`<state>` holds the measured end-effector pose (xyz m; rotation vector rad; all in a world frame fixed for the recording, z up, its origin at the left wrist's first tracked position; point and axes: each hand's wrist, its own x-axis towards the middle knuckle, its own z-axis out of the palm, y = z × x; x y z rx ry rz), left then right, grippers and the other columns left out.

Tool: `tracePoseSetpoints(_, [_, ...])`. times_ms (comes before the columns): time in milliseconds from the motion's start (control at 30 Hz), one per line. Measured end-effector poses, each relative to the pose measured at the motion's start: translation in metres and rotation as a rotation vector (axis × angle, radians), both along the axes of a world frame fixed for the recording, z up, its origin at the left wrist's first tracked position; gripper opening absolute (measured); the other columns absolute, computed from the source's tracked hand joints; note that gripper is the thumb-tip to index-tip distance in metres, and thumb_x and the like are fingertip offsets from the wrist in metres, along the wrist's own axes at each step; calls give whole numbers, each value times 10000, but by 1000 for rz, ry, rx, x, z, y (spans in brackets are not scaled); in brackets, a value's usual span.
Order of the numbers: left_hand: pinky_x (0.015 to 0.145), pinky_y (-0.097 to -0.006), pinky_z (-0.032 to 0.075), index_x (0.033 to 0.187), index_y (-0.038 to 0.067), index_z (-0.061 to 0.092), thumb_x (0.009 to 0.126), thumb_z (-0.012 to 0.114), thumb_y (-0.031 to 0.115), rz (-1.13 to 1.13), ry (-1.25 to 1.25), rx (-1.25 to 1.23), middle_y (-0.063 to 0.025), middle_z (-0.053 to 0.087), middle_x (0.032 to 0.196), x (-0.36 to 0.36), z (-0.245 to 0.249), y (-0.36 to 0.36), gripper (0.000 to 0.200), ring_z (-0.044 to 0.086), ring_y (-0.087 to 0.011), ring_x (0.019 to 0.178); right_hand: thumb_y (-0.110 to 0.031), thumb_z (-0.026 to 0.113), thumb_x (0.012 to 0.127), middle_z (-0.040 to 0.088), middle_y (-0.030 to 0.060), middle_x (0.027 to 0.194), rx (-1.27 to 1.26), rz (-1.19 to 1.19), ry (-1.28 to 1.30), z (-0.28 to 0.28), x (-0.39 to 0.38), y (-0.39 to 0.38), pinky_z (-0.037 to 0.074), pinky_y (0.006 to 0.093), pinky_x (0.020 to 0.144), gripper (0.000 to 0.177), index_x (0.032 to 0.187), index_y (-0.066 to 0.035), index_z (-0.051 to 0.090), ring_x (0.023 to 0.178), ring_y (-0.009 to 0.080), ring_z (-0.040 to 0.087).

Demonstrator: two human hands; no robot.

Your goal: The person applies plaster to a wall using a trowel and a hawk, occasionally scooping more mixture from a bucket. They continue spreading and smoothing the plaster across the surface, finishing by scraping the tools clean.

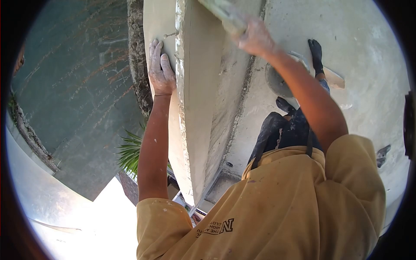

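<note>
My left hand (pixel 161 67), dusted with pale plaster, lies flat with its fingers stretched out on the outer face of a low wall (pixel 201 86). The wall's narrow edge (pixel 181 86) is rough and flecked with white beside it. Over the wall's inner side, my right hand (pixel 256 38) is wrapped round a long, pale tool (pixel 225 15). Motion blurs the tool, and its far end leaves the top of the view. Whether the tool touches the wall cannot be made out.
A round bucket (pixel 279 81) stands on the concrete floor (pixel 364 56) near my feet, with a flat light board (pixel 334 79) beside it. Beyond the wall, grey ground (pixel 82 86) lies lower down, and a spiky green plant (pixel 131 149) grows there.
</note>
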<state>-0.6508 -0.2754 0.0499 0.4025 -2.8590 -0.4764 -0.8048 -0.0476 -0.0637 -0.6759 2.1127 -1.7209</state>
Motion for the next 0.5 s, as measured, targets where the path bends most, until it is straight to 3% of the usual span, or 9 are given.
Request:
tracePoseSetpoints(67, [1153, -448, 318, 1296, -103, 540, 1000, 411, 161, -17, 9, -2, -283, 490, 1414, 2, 1, -1, 417, 422, -408, 1370, -192, 782, 789, 488, 110, 1461, -212, 85, 63, 3, 121, 5, 502, 416, 1044, 758, 1462, -163, 437, 1316, 327, 502])
tracePoseSetpoints(133, [1158, -446, 313, 1301, -92, 541, 999, 410, 152, -22, 18, -4, -270, 492, 1417, 2, -2, -4, 410, 421, -395, 1373, -143, 743, 825, 563, 141, 1371, -230, 86, 61, 17, 229, 17, 426, 477, 1087, 621, 1395, -94, 501, 1268, 338, 543])
tracePoseSetpoints(200, [1162, -444, 308, 1305, -88, 538, 999, 406, 145, -10, 15, -12, -263, 490, 1423, 4, -2, -1, 407, 415, -390, 1378, -114, 743, 809, 542, 132, 1401, -189, 414, -42, 21, 265, 49, 399, 495, 1107, 694, 1438, -107, 449, 1311, 337, 504])
tracePoseSetpoints(300, [1168, -442, 301, 1312, -80, 537, 997, 400, 131, -33, 16, -32, -249, 486, 1432, 1, -2, -4, 403, 403, -383, 1387, -84, 733, 796, 515, 121, 1432, -269, 379, -65, 21, 219, 68, 438, 498, 1075, 759, 1476, -130, 398, 1300, 324, 521])
tracePoseSetpoints(333, [1168, -443, 301, 1312, -79, 537, 997, 402, 130, -28, 11, -32, -249, 486, 1432, 2, -1, -3, 402, 402, -384, 1387, -72, 715, 801, 500, 125, 1448, -239, 341, -246, 24, 187, 69, 490, 473, 1028, 762, 1485, -181, 397, 1283, 308, 541])
tracePoseSetpoints(400, [1167, -444, 302, 1310, -75, 540, 992, 409, 124, -26, 12, -33, -248, 485, 1433, 4, -2, -4, 397, 403, -383, 1386, -78, 659, 848, 638, 133, 1192, -150, 220, -488, 50, 93, 69, 586, 318, 727, 623, 1434, -183, 476, 910, 188, 670])
tracePoseSetpoints(433, [1166, -443, 304, 1308, -75, 541, 990, 410, 122, -28, 11, -35, -249, 485, 1432, 3, -2, -4, 397, 404, -385, 1385, -138, 691, 813, 679, 167, 1172, -16, 47, -48, 29, 51, 58, 581, 404, 864, 687, 1450, -214, 449, 945, 324, 705])
tracePoseSetpoints(467, [1165, -443, 305, 1306, -76, 543, 989, 411, 121, -25, 7, -36, -250, 485, 1432, 3, -2, -4, 396, 405, -388, 1383, -187, 714, 795, 693, 178, 1103, 108, 58, -231, 33, -4, 51, 578, 399, 845, 661, 1419, -195, 494, 906, 313, 704])
tracePoseSetpoints(500, [1164, -443, 306, 1305, -76, 544, 987, 412, 119, -17, -1, -38, -251, 485, 1432, 2, -2, -3, 395, 407, -390, 1381, -210, 691, 841, 685, 138, 861, 71, -64, 62, 25, -49, 43, 574, 391, 719, 615, 1392, -38, 480, 745, 270, 679])
